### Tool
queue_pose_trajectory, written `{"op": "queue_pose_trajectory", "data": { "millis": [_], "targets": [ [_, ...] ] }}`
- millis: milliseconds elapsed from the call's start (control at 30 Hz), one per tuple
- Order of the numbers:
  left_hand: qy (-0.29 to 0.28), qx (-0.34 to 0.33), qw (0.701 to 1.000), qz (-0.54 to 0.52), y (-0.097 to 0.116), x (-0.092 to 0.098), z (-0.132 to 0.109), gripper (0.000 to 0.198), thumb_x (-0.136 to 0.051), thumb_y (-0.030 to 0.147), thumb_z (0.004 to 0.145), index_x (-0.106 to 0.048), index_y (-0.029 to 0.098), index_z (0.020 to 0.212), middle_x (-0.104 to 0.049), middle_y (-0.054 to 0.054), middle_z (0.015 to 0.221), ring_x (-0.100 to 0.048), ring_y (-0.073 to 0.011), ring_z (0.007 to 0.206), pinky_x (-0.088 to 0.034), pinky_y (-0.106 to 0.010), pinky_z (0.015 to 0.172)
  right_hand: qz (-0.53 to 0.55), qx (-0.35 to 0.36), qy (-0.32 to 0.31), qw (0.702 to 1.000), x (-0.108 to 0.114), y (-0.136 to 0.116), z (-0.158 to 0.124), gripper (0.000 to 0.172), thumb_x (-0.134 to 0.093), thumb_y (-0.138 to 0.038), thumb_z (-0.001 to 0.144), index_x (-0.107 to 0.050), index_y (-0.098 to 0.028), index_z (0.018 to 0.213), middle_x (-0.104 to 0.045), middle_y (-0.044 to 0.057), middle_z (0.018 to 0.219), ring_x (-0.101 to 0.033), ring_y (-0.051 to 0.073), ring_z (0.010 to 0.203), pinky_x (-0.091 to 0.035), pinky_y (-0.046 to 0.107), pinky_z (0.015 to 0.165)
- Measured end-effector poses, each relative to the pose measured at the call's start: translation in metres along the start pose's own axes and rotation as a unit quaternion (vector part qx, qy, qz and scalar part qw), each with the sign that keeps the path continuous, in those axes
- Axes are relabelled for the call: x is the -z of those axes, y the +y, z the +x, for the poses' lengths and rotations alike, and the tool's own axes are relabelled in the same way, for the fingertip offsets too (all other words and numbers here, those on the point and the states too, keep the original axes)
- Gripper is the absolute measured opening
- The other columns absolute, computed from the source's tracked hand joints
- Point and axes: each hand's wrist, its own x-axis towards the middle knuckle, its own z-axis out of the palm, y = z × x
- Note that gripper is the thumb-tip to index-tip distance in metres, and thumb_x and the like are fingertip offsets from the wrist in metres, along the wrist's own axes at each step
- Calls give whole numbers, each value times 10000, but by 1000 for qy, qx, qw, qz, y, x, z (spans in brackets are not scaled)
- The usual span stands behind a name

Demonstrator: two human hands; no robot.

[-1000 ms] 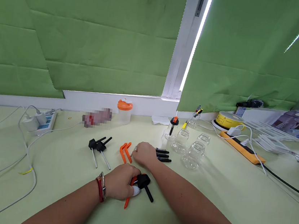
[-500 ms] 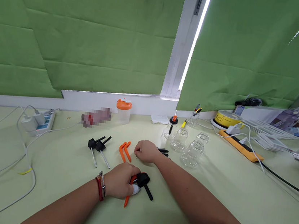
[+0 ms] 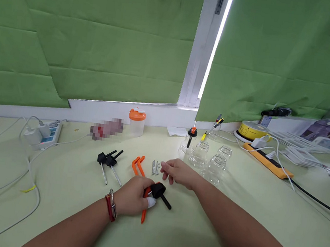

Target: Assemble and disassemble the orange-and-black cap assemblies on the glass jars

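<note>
My left hand is closed on a black-and-orange pump piece that rests on the pale green table; its orange lever sticks out below the fingers and a black stem points right. My right hand hovers just beyond it, thumb and forefinger pinched on a small thin thing I cannot make out. Two short metal pins lie on the table left of that hand. A pair of orange levers lies further left, and two black plunger parts with metal rods beyond them.
Several clear glass cups stand behind my right hand, one with a black-and-orange pump top. An orange-lidded jar sits by the wall. A white power strip with cables lies left; an orange power strip and papers lie right.
My right hand moved right and toward me, uncovering two metal pins and hiding the black springs. My left hand shifted slightly up with the pump piece.
</note>
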Motion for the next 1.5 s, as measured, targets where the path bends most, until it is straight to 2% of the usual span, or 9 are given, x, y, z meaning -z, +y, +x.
{"op": "queue_pose_trajectory", "data": {
  "millis": [167, 400, 567, 667, 900, 1067, 1167, 1267, 1500],
  "targets": [
    [80, -3, 997, -15, 2, 0, 2, 118, -494, 267, 755, -543, 170, 801, -465, 36, 632, -384, -91, 566, -321, -221, 516, 147, -2, -135, 980, -17, 4, -37, 421, -518, -532, 776, -543, -175, 998, -625, 12, 706, -568, 93, 494, -333, 172, 387],
    [148, -13, 986, 74, 0, 11, 3, 292, -353, 329, 866, -423, 182, 623, -423, 29, 578, -371, -102, 535, -301, -236, 534, 254, 34, 30, 966, 5, 10, -31, 376, -652, -333, 673, -543, -149, 982, -555, -35, 602, -431, 51, 408, -282, 181, 375],
    [272, 155, 927, 208, -26, 41, 9, 339, -285, 344, 880, -393, 195, 594, -464, 0, 555, -427, -136, 524, -267, -254, 512, 304, 59, 122, 943, 24, 7, -34, 423, -672, -355, 662, -499, -172, 1002, -555, -33, 624, -427, 56, 431, -268, 187, 396],
    [251, 236, 899, 270, -43, 52, 14, 338, -280, 329, 877, -431, 191, 609, -543, -32, 611, -496, -157, 578, -284, -254, 522, 290, 58, 79, 952, 20, 7, -36, 402, -664, -346, 674, -508, -166, 998, -556, -28, 626, -423, 55, 433, -266, 186, 392],
    [218, 261, 895, 290, -57, 48, 23, 308, -336, 297, 855, -521, 158, 651, -596, -87, 645, -551, -191, 600, -312, -269, 520, 245, 52, 3, 968, 4, 13, -35, 342, -604, -308, 727, -522, -163, 1026, -564, -16, 655, -447, 57, 462, -302, 185, 409],
    [225, 214, 902, 299, -41, 41, 18, 292, -327, 296, 866, -577, 154, 817, -611, -104, 844, -569, -205, 732, -374, -282, 597, 228, 41, 2, 973, -3, 17, -31, 331, -583, -287, 741, -514, -170, 1043, -568, -18, 658, -449, 57, 455, -303, 186, 409],
    [233, 43, 940, 244, -24, 29, 11, 337, -315, 350, 890, -559, 165, 1030, -606, -87, 897, -559, -201, 816, -408, -299, 705, 219, 39, -1, 975, -10, 17, -31, 328, -576, -280, 739, -508, -169, 1039, -559, -27, 631, -443, 58, 437, -296, 188, 403],
    [141, -59, 978, 139, -9, 12, 5, 427, -413, 358, 859, -441, 168, 1241, -610, -56, 854, -552, -157, 671, -423, -274, 643, 217, 52, -23, 975, -18, 15, -32, 328, -570, -275, 737, -500, -172, 1040, -548, -38, 619, -441, 58, 428, -302, 190, 406],
    [115, -83, 988, 62, -2, 13, -1, 627, -479, 292, 827, -232, 253, 1402, -600, -4, 736, -501, -124, 543, -374, -221, 526, 198, 90, -41, 975, -29, 6, -31, 321, -546, -274, 759, -489, -176, 1059, -559, -30, 646, -482, 73, 457, -356, 197, 427]
  ]
}}
